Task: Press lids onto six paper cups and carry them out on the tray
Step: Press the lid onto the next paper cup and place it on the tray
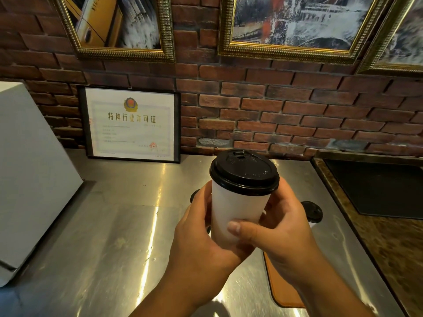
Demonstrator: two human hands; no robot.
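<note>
We hold a lidded paper cup (238, 209) above the steel counter (114, 225), left hand (206, 236) and right hand (281, 225) both wrapped round its wall. Squeeze too hard and the black lid (245, 172), whose seal we cannot judge from here, may pop off.

Paper cup (238, 213): plain white; its lid (244, 172) black. Table (114, 225): silver-grey brushed steel with streaked glare; tray (281, 287) orange-brown with a darker edge. Wall (297, 110): red-brown brick with dark mortar lines; picture frame (123, 53) ribbed gold; certificate (131, 124) white, gold lettering, black border.
</note>
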